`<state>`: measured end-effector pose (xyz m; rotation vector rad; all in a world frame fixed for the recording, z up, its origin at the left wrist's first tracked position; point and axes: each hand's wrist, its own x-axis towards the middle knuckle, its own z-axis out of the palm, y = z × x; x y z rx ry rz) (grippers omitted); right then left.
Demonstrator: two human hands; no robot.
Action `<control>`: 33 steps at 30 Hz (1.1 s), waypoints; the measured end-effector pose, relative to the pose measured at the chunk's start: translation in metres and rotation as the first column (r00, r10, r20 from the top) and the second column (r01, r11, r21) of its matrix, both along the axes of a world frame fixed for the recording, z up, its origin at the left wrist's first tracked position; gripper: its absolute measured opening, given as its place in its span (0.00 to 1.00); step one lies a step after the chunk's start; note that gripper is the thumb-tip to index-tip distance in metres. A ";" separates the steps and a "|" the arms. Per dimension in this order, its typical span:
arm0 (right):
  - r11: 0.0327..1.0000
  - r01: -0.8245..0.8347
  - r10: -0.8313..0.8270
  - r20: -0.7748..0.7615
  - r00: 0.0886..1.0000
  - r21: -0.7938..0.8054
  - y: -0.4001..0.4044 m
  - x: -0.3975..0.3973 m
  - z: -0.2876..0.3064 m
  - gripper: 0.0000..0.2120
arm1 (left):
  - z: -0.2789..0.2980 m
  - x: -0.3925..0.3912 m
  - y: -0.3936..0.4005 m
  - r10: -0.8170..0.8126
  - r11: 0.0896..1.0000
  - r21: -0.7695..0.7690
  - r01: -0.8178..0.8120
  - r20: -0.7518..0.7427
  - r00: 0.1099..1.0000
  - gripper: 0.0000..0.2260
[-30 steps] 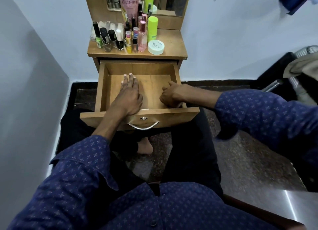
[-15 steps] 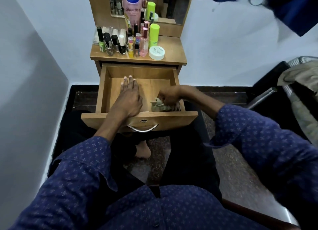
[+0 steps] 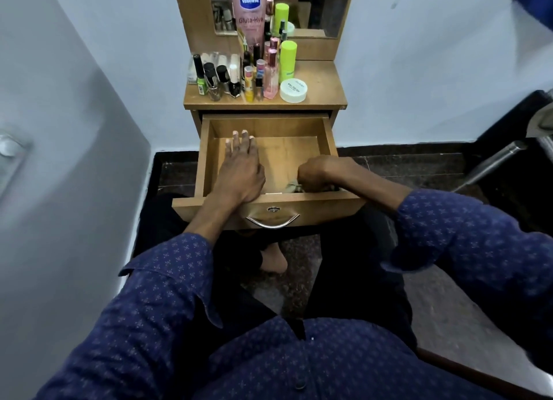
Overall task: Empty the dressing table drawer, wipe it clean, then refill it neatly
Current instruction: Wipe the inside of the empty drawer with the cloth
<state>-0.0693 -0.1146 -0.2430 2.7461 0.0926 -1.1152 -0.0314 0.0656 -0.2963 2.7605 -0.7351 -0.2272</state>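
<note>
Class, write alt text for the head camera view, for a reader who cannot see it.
A seated person wipes inside an open, emptied wooden drawer: the right hand grips a crumpled cloth at the front right corner, while the left hand lies flat on the drawer floor. Cosmetics bottles and a white jar stand on the dressing table top above.

The drawer (image 3: 299, 124) and the bench (image 3: 323, 91) are warm brown wood grain, the handle (image 3: 272, 222) shiny silver. On the bench stand a pale pink tube (image 3: 250, 13) with a blue logo, a lime-green bottle (image 3: 288, 61), a white jar (image 3: 293, 90), and small bottles (image 3: 221, 79) with black caps. The sleeves (image 3: 466, 235) are navy with a small pale star-like print, the cloth (image 3: 294, 187) greyish-green, the walls (image 3: 419, 70) pale blue-white, the floor (image 3: 404, 166) dark speckled stone.
</note>
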 end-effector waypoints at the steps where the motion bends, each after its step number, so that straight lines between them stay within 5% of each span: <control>1: 1.000 -0.002 0.003 0.035 0.999 -0.014 -0.001 -0.001 0.001 0.12 | 0.000 0.002 0.007 0.007 1.000 0.026 -0.008 0.026 1.000 0.31; 11: 0.989 -0.016 -0.009 0.167 0.986 0.145 0.062 0.021 0.006 0.06 | -0.007 0.012 0.031 0.059 0.997 0.039 -0.059 -0.008 0.998 0.30; 14: 0.993 0.032 -0.042 0.088 0.995 0.118 0.037 0.016 0.006 0.08 | -0.007 0.012 0.035 0.065 0.998 0.019 -0.065 -0.002 0.998 0.30; 17: 0.995 0.060 -0.061 0.000 0.998 -0.082 0.001 0.001 0.015 0.09 | -0.008 0.014 0.040 0.078 0.997 -0.005 -0.078 -0.006 0.997 0.29; 21: 0.997 0.070 -0.071 -0.047 0.996 -0.030 0.006 0.013 0.004 0.12 | -0.006 0.023 0.060 0.157 0.984 -0.081 -0.161 -0.047 0.986 0.29; 27: 0.879 0.080 -0.024 -0.125 0.992 0.470 0.081 0.058 -0.046 0.11 | -0.004 0.019 0.062 0.175 0.960 -0.196 -0.200 -0.140 0.975 0.28; 31: 0.800 0.115 -0.050 -0.126 0.991 0.589 0.107 0.063 -0.065 0.07 | -0.005 0.021 0.063 0.190 0.944 -0.243 -0.225 -0.157 0.969 0.26; 33: 0.757 0.140 -0.047 -0.161 0.986 0.638 0.087 0.055 -0.053 0.13 | -0.005 0.019 0.062 0.178 0.946 -0.244 -0.213 -0.158 0.971 0.27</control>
